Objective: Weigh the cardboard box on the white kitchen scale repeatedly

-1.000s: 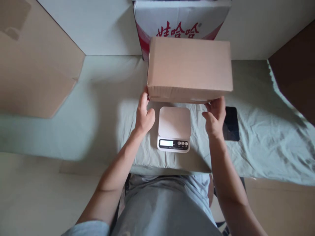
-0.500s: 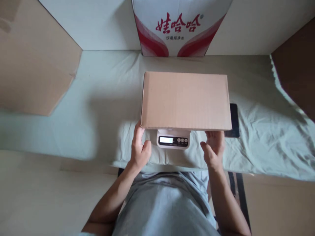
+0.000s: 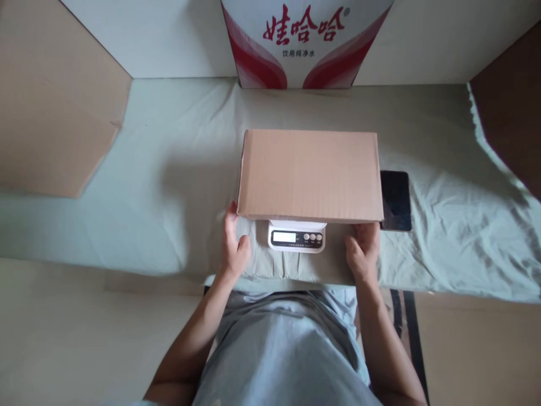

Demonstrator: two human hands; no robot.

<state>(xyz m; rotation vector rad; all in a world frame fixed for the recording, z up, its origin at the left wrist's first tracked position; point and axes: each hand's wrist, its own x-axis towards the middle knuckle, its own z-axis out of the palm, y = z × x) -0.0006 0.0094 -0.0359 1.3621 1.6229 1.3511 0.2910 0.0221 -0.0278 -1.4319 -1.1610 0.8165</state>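
Observation:
A plain brown cardboard box lies flat on top of a small white digital scale, hiding all of the scale but its front panel with display and buttons. My left hand is under the box's near left corner, fingers touching its lower edge. My right hand is under the near right corner, fingers reaching beneath the box. Whether the hands still bear the box's weight is not visible.
A pale green cloth covers the table. A black phone lies right of the box. A red and white printed carton stands at the back. Brown cardboard sheets lean at the left and right edges.
The box came down from mid-air toward me and now covers the scale's platform. Both hands moved nearer to me with it and stay at its near corners.

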